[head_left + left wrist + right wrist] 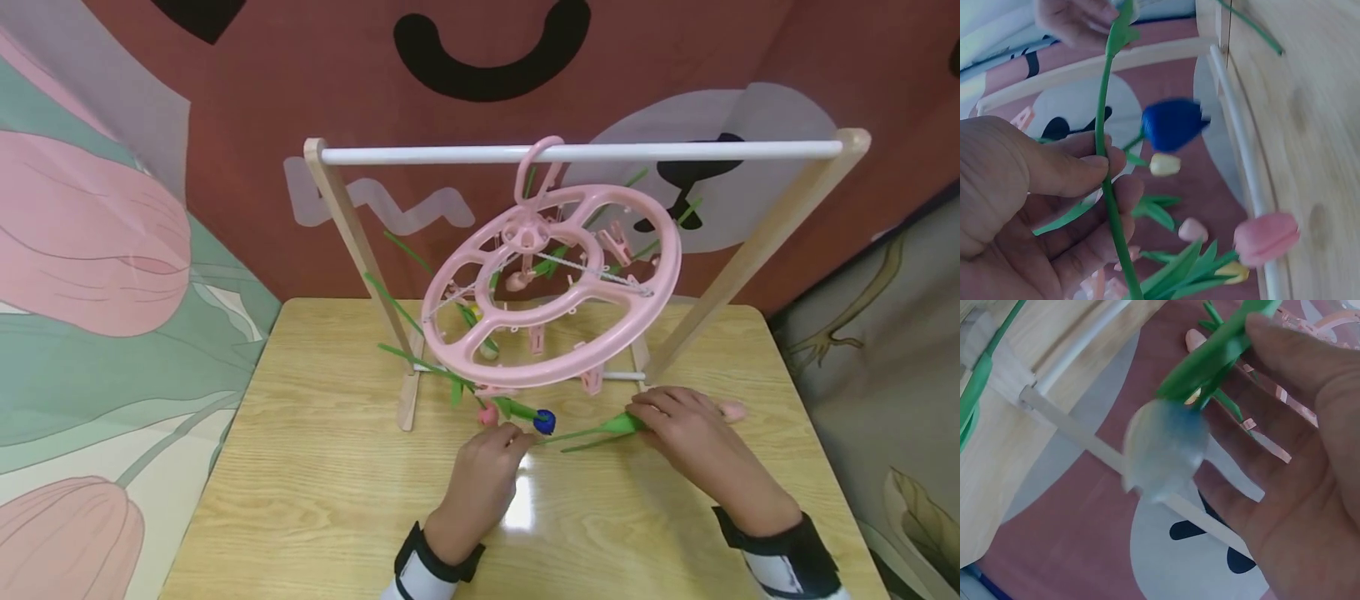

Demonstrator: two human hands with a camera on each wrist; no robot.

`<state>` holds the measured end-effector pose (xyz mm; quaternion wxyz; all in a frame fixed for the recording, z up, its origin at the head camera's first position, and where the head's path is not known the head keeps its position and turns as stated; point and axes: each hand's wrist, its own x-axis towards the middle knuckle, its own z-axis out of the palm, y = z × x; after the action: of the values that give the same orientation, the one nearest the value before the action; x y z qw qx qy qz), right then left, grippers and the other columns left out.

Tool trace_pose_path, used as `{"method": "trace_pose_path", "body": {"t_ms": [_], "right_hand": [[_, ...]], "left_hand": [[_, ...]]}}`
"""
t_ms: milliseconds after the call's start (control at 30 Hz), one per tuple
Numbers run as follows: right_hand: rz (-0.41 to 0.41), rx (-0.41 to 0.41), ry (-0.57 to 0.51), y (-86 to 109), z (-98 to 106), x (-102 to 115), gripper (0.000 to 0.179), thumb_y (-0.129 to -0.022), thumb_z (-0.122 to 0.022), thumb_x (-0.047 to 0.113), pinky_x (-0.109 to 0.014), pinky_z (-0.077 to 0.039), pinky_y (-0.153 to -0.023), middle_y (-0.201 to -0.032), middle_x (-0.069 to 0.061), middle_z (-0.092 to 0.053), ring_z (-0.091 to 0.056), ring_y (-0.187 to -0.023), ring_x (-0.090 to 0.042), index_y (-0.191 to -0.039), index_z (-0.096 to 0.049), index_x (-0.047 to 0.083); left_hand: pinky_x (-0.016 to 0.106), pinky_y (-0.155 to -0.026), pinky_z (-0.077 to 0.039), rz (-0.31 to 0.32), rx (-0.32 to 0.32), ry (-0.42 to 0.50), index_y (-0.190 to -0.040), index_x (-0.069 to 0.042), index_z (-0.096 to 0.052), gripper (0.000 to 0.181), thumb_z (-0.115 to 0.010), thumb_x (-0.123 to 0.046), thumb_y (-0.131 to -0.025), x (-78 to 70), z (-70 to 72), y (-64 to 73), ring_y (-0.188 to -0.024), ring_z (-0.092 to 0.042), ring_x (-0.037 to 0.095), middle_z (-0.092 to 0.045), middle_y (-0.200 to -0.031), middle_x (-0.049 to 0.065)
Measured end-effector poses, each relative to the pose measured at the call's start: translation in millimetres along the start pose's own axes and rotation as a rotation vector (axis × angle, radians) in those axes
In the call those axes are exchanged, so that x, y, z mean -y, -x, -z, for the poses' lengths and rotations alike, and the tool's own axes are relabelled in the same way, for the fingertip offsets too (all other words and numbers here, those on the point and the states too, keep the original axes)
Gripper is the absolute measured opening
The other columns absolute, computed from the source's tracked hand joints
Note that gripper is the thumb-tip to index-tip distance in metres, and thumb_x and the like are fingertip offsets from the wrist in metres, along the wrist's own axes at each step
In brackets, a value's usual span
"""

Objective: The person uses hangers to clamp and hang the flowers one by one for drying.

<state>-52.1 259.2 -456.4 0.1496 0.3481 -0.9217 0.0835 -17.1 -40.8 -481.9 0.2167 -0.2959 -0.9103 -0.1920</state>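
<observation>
An artificial tulip with a green stem runs between both hands. My left hand pinches the stem between thumb and fingers, near the front of the hanger. Farther right, my right hand holds the same tulip at its green leaves. Its pale bloom, tinged blue, hangs below those fingers in the right wrist view. Above the hands a round pink clip hanger bears several tulips. A blue tulip and a pink tulip dangle at its front, close to my left hand.
The hanger's hook sits on a white rod between wooden posts. All stand on a wood-grain table. A pink bloom shows beyond my right hand. Pink clips hang from the ring.
</observation>
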Motion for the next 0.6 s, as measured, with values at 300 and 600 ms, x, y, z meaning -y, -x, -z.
{"method": "trace_pose_path", "body": {"t_ms": [300, 600], "right_hand": [[-0.013, -0.023, -0.003, 0.5, -2.2, -2.7, 0.025, -0.067, -0.081, -0.001, -0.043, -0.058, -0.063, -0.086, -0.007, -0.071, -0.063, -0.082, -0.026, -0.089, -0.073, 0.008], [-0.054, -0.083, -0.103, 0.8, -8.3, 1.6, 0.025, -0.067, -0.084, 0.006, -0.039, -0.061, -0.062, -0.086, -0.004, -0.07, -0.063, -0.083, -0.022, -0.089, -0.073, 0.009]], "left_hand": [[0.026, -0.062, -0.061, 0.043, -0.003, 0.0, -0.089, -0.011, -0.076, 0.031, -0.064, 0.012, -0.071, 8.3, 16.6, 2.0, -0.077, -0.065, 0.016, -0.072, -0.086, 0.002], [0.029, -0.063, -0.049, -0.182, -0.373, 0.088, -0.085, -0.006, -0.075, 0.014, -0.064, 0.0, -0.078, -8.1, 30.0, -2.7, -0.078, -0.059, 0.022, -0.069, -0.085, 0.005]]}}
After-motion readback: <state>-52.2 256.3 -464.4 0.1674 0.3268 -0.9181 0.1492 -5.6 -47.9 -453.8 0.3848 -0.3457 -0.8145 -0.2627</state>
